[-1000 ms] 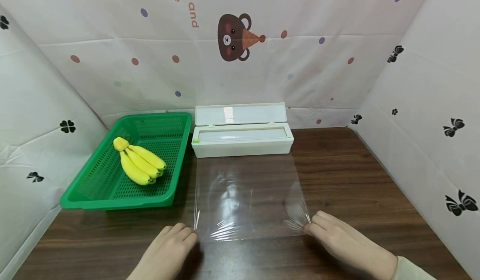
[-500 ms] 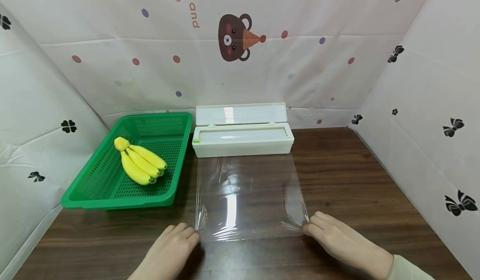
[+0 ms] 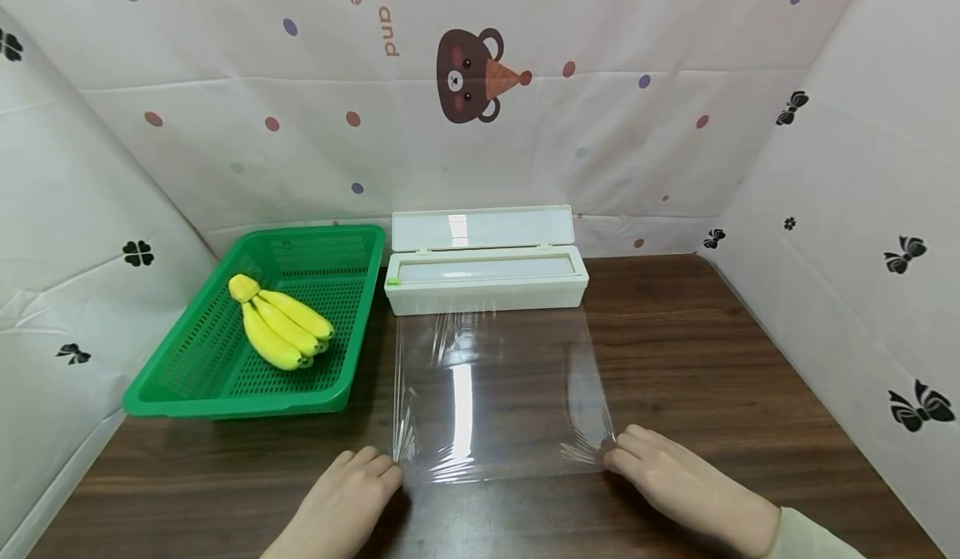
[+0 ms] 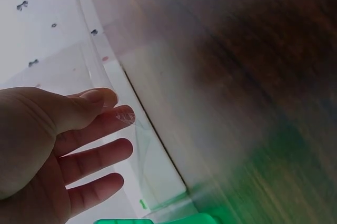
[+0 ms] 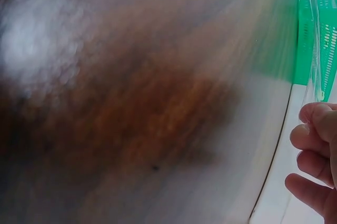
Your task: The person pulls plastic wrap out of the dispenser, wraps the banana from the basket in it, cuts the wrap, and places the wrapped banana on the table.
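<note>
A sheet of clear plastic wrap (image 3: 517, 401) stretches from the front of a white dispenser box (image 3: 487, 295) toward the viewer. My left hand (image 3: 341, 496) pinches its near left corner; in the left wrist view the thumb and index finger of that hand (image 4: 79, 129) hold the film, the other fingers spread loosely. The near right corner is pinched by my right hand (image 3: 678, 480), and its thumb and fingertip also grip the film in the right wrist view (image 5: 316, 134). Creases fan out from both corners. The dispenser's lid (image 3: 482, 228) stands raised at the back.
Left of the dispenser, a green plastic basket (image 3: 337, 399) holds a bunch of yellow bananas (image 3: 281, 326). Everything stands on a dark wood-grain table (image 3: 712, 359). Printed white cloth (image 3: 637, 167) hangs at the back and along both sides.
Both hands keep their pinch on the wrap and have shifted very slightly toward each other. Reflections and creases on the film have changed, with more wrinkles near the dispenser's left part.
</note>
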A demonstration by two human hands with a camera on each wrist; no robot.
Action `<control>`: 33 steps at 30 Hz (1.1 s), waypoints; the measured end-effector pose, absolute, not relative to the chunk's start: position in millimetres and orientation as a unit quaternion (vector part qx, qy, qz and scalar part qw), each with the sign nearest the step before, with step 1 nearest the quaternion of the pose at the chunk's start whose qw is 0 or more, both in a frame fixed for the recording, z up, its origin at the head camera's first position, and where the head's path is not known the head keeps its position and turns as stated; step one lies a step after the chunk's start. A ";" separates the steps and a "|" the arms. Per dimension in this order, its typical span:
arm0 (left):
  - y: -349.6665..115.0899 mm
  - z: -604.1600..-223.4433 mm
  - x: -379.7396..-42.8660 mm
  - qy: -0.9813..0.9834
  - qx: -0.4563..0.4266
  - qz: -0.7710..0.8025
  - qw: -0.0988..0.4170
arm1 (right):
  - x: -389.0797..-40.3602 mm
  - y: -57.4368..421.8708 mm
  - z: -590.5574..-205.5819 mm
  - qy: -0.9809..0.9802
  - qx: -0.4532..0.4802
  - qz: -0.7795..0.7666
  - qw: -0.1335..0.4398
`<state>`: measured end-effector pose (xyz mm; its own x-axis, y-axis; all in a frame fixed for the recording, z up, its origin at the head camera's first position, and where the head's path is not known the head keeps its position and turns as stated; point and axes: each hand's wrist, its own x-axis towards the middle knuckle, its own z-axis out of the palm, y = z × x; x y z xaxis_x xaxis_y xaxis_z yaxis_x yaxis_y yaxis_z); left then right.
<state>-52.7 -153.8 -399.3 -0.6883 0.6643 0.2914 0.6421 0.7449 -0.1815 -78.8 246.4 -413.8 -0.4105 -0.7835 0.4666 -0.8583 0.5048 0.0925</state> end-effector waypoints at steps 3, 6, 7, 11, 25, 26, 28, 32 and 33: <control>-153.7 -400.9 -53.1 -0.919 -0.354 0.034 0.167 | -79.5 246.4 -415.4 -0.838 0.489 0.075 0.230; -153.3 -401.9 -53.5 -0.920 -0.355 0.037 0.163 | -80.5 246.1 -417.0 -0.839 0.488 0.069 0.232; -153.1 -402.1 -53.6 -0.920 -0.355 0.038 0.159 | -80.8 246.0 -417.8 -0.838 0.488 0.070 0.233; -152.0 -402.8 -54.3 -0.923 -0.356 0.043 0.142 | -82.0 245.5 -419.8 -0.836 0.493 0.079 0.229; -148.0 -407.3 -56.6 -0.930 -0.350 0.053 0.099 | -80.9 244.3 -425.4 -0.842 0.488 0.057 0.222; -147.7 -407.7 -56.7 -0.930 -0.350 0.055 0.098 | -80.8 244.4 -426.0 -0.843 0.486 0.055 0.222; -147.4 -408.4 -56.8 -0.930 -0.351 0.058 0.095 | -80.6 244.7 -427.2 -0.846 0.484 0.051 0.219; -146.6 -409.8 -57.0 -0.928 -0.351 0.065 0.105 | -80.3 245.6 -429.4 -0.849 0.480 0.047 0.215; -146.4 -410.2 -57.1 -0.928 -0.352 0.067 0.106 | -80.2 245.5 -429.9 -0.849 0.479 0.045 0.216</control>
